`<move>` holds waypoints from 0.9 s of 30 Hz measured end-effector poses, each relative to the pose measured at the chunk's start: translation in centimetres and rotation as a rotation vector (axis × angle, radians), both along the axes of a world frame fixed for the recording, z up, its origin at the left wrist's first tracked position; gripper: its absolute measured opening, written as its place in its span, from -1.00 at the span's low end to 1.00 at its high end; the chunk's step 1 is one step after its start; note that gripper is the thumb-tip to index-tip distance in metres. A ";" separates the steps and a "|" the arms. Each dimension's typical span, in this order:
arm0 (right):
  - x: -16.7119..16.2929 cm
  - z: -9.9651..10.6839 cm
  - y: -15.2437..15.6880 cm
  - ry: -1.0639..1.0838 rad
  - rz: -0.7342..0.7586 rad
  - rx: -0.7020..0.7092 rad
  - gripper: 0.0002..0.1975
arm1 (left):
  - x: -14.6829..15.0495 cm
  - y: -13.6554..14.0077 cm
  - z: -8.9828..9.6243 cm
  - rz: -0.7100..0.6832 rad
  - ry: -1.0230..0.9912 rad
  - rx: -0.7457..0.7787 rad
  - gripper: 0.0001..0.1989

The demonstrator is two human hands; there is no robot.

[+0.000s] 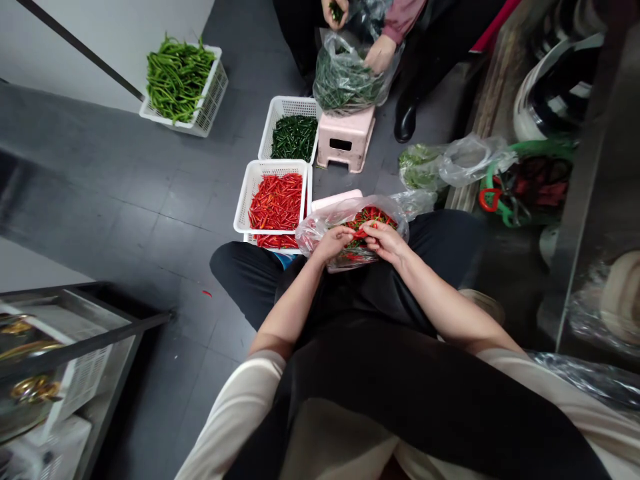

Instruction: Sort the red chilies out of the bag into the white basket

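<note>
Over the clear bag (317, 229), the left hand (334, 243) and right hand (389, 243) pinch red chilies (359, 234), fingers nearly closed. Each looks light, smooth and easily bruised; gripping near the stem seems best.

Just beyond the lap (357, 300), the left hand (334, 244) and right hand (386, 243) sit close together, each with thumb and fingers (345, 233) drawn into a pinch. The bare left forearm (296, 293) and right forearm (445, 297) slant inward over the lap, while the left knee (227, 263) and right knee (457, 237) spread to either side of it.
</note>
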State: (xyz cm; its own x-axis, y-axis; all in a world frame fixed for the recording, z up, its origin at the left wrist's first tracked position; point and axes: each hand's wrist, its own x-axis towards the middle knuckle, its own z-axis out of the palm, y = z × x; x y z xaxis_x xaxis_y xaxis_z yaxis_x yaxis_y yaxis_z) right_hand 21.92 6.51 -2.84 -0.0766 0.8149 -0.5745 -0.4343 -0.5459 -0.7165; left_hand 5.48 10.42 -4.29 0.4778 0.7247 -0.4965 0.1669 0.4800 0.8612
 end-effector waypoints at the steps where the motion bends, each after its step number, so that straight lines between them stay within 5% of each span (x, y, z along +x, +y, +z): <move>1: 0.0 -0.1 0.0 -0.052 0.011 0.009 -0.60 | 0.2 -0.2 -0.1 -0.033 -0.012 -0.036 -0.82; 10: -0.2 -1.0 -0.9 -0.369 0.319 -0.015 -0.62 | 0.3 -0.4 -0.1 0.219 -0.016 -0.058 -0.85; 13: -0.6 -1.1 -1.0 -0.514 0.316 0.148 -0.63 | 0.1 -0.5 0.2 0.222 -0.076 -0.151 -0.83; 16: -0.6 -0.9 -0.9 -0.623 0.380 0.370 -0.62 | 0.0 -0.3 0.3 0.232 -0.148 -0.435 -0.89; 21: -0.5 0.0 -0.9 -0.401 0.426 0.382 -0.63 | 0.4 0.1 0.4 0.264 -0.300 -0.775 -0.91; 24: -0.6 0.4 -0.8 -0.229 0.453 0.319 -0.63 | 0.6 -0.3 0.4 0.236 -0.291 -0.781 -0.88; 27: -0.6 0.2 -0.5 -0.129 0.261 0.181 -0.62 | 0.3 -0.8 0.2 0.226 -0.193 -0.664 -0.88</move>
State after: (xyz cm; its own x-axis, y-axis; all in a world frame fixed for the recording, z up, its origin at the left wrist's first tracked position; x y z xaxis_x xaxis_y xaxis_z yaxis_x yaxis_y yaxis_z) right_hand 21.28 6.03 -2.65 -0.2324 0.8668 -0.4412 -0.1962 -0.4860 -0.8516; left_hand 5.79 9.63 -4.06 0.4759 0.3913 -0.7877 -0.1235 0.9164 0.3807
